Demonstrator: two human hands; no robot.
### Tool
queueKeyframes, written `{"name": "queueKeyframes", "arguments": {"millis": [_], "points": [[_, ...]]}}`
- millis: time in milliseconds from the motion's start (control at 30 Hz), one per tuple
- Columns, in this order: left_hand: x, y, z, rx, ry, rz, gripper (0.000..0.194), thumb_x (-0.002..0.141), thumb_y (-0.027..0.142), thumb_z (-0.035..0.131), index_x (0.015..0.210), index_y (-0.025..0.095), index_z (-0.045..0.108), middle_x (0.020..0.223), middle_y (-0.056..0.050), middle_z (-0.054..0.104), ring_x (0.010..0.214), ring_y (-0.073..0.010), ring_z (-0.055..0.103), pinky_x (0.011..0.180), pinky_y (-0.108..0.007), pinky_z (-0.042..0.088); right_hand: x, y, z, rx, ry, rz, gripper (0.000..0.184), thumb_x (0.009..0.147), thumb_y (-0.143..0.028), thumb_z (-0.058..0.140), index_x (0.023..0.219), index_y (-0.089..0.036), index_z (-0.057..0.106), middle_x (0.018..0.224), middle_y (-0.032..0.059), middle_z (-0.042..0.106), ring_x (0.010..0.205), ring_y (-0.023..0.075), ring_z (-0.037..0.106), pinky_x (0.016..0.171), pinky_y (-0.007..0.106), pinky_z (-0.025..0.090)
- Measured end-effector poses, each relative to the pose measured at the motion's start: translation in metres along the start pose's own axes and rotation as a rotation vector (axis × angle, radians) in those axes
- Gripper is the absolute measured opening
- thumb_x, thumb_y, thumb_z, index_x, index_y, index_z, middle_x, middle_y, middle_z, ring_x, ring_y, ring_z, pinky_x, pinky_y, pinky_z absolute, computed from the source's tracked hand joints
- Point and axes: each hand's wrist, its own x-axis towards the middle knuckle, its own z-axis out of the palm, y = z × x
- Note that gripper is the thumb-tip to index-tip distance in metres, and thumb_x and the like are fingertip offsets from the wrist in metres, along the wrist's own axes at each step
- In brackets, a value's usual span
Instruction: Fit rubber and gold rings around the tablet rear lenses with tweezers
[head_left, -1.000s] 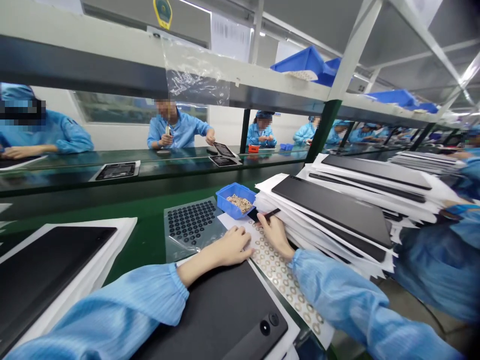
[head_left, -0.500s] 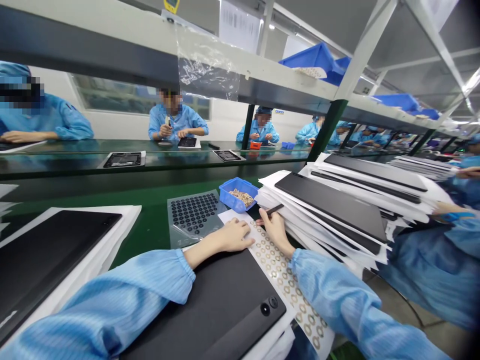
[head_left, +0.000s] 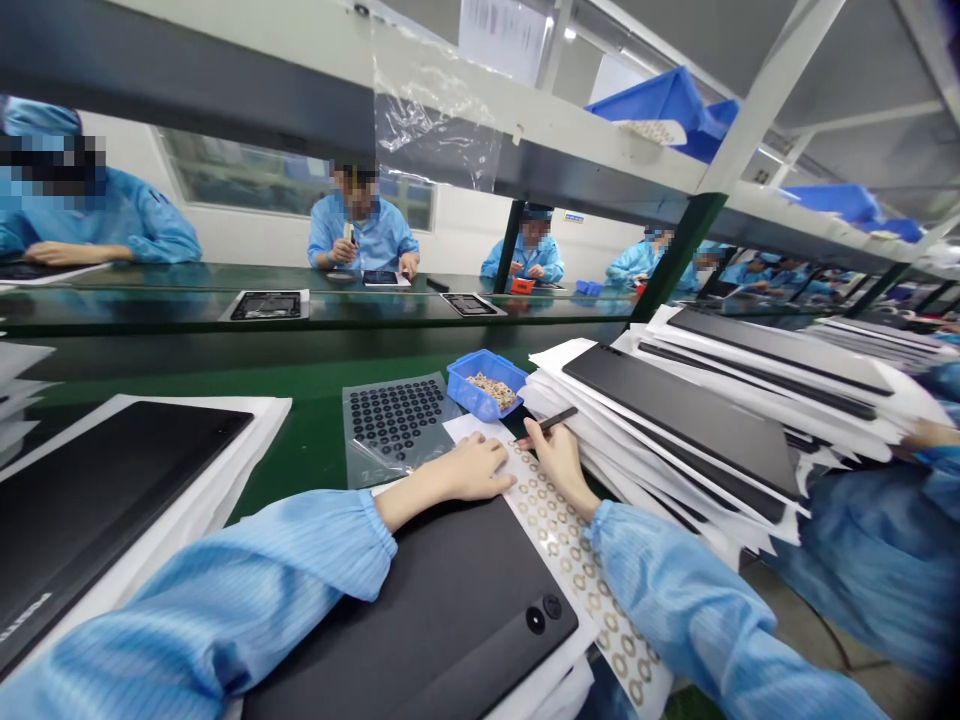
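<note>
My left hand (head_left: 480,468) lies with its fingers spread on the upper left part of a white sheet of ring-shaped stickers (head_left: 556,530), holding nothing. Pinched in my right hand (head_left: 559,462) are slim black tweezers (head_left: 559,418), their tip close to the top row of rings. Under my left forearm rests a dark flat tablet-like panel (head_left: 450,590) with two round camera openings, on white paper. A clear sheet with rows of black rings (head_left: 401,415) is just beyond my left hand. Behind the sticker sheet stands a blue bin (head_left: 480,402) of small tan pieces.
To the right rises a stack of dark panels (head_left: 675,415) interleaved with white paper. Another dark panel (head_left: 135,490) lies on paper at left. Overhead runs a shelf (head_left: 637,165) carrying blue bins. Co-workers in blue sit across the green bench (head_left: 300,450); a blue sleeve shows far right.
The view has shifted slightly, so most things appear a little to the right. Both hands keep nearly the same places on the sheet, and the tweezers stay in my right hand.
</note>
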Motion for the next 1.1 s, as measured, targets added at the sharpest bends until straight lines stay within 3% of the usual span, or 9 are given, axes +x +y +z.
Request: {"name": "queueKeyframes", "arguments": {"millis": [100,233,367,433,533,667,767,867,1100], "points": [[0.001,0.000,0.001,0.005,0.002,-0.005,0.031,0.093,0.041,0.050,0.103,0.013,0.060,0.107,-0.008,0.060,0.098,-0.0209,0.057,0.087,-0.042,0.045,0.000,-0.007,0.001,0.058,-0.012,-0.018,0.040,0.076,-0.058,0.059,0.071,-0.018,0.056,0.059,0.0105,0.071,0.063,0.0291,0.071,0.068,0.041,0.057],[0.002,-0.001,0.003,-0.014,-0.006,-0.011,0.032,0.094,0.039,0.048,0.105,0.012,0.060,0.111,-0.010,0.060,0.101,-0.0227,0.057,0.090,-0.043,0.045,-0.017,-0.041,-0.014,0.172,-0.072,0.009,0.043,0.079,-0.060,0.055,0.074,-0.017,0.055,0.065,0.0081,0.071,0.058,0.0223,0.070,0.062,0.034,0.058],[0.003,-0.003,0.001,-0.052,0.017,-0.008,0.035,0.095,0.034,0.043,0.107,0.007,0.061,0.121,-0.017,0.057,0.113,-0.0292,0.051,0.101,-0.046,0.037,-0.064,-0.081,-0.048,0.358,-0.258,0.126,0.039,0.078,-0.052,0.064,0.074,-0.015,0.054,0.053,0.0021,0.065,0.046,0.0158,0.064,0.047,0.025,0.055],[-0.003,0.002,-0.005,-0.072,0.060,0.003,0.035,0.095,0.030,0.041,0.112,0.004,0.058,0.128,-0.021,0.051,0.123,-0.0316,0.042,0.107,-0.047,0.030,-0.095,-0.089,-0.058,0.421,-0.278,0.232,0.036,0.080,-0.050,0.063,0.072,-0.017,0.050,0.048,-0.0003,0.062,0.040,0.0133,0.060,0.040,0.021,0.050],[-0.032,0.024,-0.016,-0.125,0.117,0.056,0.035,0.097,0.026,0.035,0.120,0.007,0.053,0.131,-0.017,0.049,0.127,-0.0261,0.040,0.110,-0.042,0.030,-0.140,-0.082,-0.058,0.543,-0.159,0.368,0.036,0.084,-0.049,0.059,0.071,-0.018,0.048,0.045,-0.0036,0.058,0.033,0.0100,0.054,0.032,0.018,0.044],[-0.093,0.067,-0.026,-0.299,0.078,0.171,0.034,0.098,0.027,0.035,0.129,0.018,0.045,0.134,-0.009,0.048,0.127,-0.0175,0.041,0.107,-0.033,0.039,-0.171,-0.061,-0.044,0.666,0.070,0.391,0.031,0.087,-0.047,0.056,0.074,-0.021,0.046,0.044,-0.0061,0.054,0.029,0.0090,0.048,0.027,0.017,0.037],[-0.121,0.085,-0.029,-0.235,-0.009,0.275,0.035,0.095,0.024,0.041,0.130,0.021,0.044,0.132,-0.007,0.051,0.129,-0.0214,0.040,0.109,-0.043,0.037,-0.177,-0.057,-0.038,0.685,0.143,0.376,0.026,0.091,-0.044,0.052,0.078,-0.022,0.046,0.042,-0.0074,0.051,0.028,0.0089,0.045,0.026,0.017,0.036],[-0.124,0.088,-0.028,-0.167,-0.032,0.303,0.038,0.093,0.020,0.044,0.131,0.023,0.045,0.132,-0.008,0.051,0.129,-0.0252,0.041,0.107,-0.050,0.038,-0.179,-0.060,-0.036,0.651,0.142,0.380,0.024,0.092,-0.042,0.052,0.079,-0.021,0.048,0.041,-0.0085,0.048,0.028,0.0069,0.041,0.027,0.015,0.035],[-0.118,0.088,-0.020,-0.154,0.017,0.286,0.039,0.092,0.022,0.045,0.131,0.022,0.049,0.130,-0.007,0.054,0.127,-0.0273,0.042,0.106,-0.053,0.037,-0.182,-0.058,-0.035,0.657,0.131,0.371,0.022,0.094,-0.040,0.048,0.081,-0.023,0.046,0.044,-0.0096,0.047,0.029,0.0073,0.041,0.028,0.016,0.038]]}}
